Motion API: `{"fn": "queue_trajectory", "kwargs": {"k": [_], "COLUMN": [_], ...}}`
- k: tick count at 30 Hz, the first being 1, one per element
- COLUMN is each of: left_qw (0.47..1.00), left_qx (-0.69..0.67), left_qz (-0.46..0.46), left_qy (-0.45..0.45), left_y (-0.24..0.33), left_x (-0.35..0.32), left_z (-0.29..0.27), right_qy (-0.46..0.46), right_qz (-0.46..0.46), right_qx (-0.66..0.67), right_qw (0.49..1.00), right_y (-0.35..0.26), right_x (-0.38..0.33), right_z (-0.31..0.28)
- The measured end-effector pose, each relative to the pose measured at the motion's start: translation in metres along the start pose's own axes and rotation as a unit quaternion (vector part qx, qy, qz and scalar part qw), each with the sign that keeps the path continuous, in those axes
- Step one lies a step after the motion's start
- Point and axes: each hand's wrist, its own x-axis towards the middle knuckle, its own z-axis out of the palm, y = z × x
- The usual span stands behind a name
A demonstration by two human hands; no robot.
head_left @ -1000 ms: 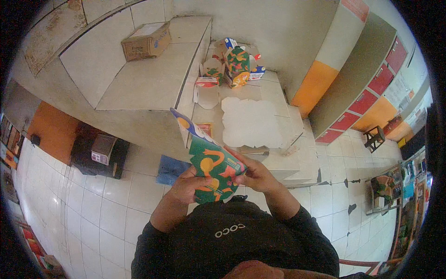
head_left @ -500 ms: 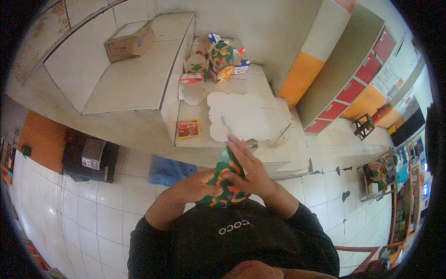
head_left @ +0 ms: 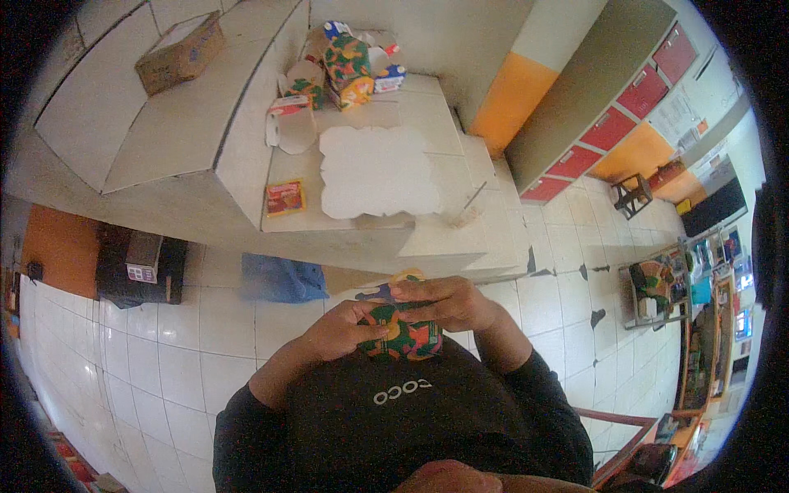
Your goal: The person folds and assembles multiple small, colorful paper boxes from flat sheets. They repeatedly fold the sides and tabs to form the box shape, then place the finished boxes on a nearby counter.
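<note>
1. Head view, hands: a person in a black shirt stands looking down. Both hands meet at chest height. The left hand (head_left: 341, 329) curls closed on the left side of a small bright box (head_left: 403, 333). The right hand (head_left: 448, 302) lies over the top of it, fingers bent down and gripping.
2. The box is patterned in green, orange and red. It sits between the two hands, close against the shirt, well above the floor (head_left: 164, 361).
3. What could go wrong, as I judge it: the box looks like thin card, so a hard squeeze could crease or crush it. The right hand covers most of the top, so a flap could fold the wrong way unseen.
4. If either grip loosens, the box would drop to the tiled floor, since nothing lies under it.
5. Around: ahead is a white tiled counter (head_left: 436, 238), near but not touching the hands. On it lie a white scalloped sheet (head_left: 374, 172), a small red packet (head_left: 285, 197) and a stick (head_left: 475, 195).
6. At the counter's far end stands a cluster of similar patterned boxes (head_left: 349, 62). A brown carton (head_left: 181, 53) sits on the higher ledge to the left.
7. A blue bag (head_left: 283, 279) lies on the floor below the counter, with a dark box (head_left: 140, 267) further left.
8. Nothing stands between the hands and the counter.
</note>
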Motion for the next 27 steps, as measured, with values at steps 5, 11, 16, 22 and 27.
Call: {"fn": "queue_trajectory", "kwargs": {"k": [5, 11, 16, 22, 27], "left_qw": [0.997, 0.996, 0.991, 0.99, 0.984], "left_qx": [0.074, 0.076, 0.101, 0.093, 0.127], "left_qz": [-0.001, -0.018, -0.048, -0.048, -0.05], "left_qy": [-0.001, -0.034, -0.078, -0.097, -0.112], "left_y": [0.009, 0.014, 0.018, 0.019, 0.014], "left_x": [0.021, 0.044, 0.052, 0.061, 0.071], "left_z": [0.035, 0.063, 0.078, 0.094, 0.1], "right_qy": [-0.094, -0.155, -0.185, -0.172, -0.17], "right_qz": [-0.017, -0.054, -0.023, -0.052, -0.055], "right_qx": [0.013, -0.01, 0.052, 0.089, 0.01], "right_qw": [0.995, 0.986, 0.981, 0.98, 0.984], "right_y": [-0.014, -0.029, -0.017, -0.013, -0.024], "right_x": [-0.022, -0.038, -0.063, -0.083, -0.095], "right_z": [-0.035, -0.064, -0.078, -0.079, -0.084]}}
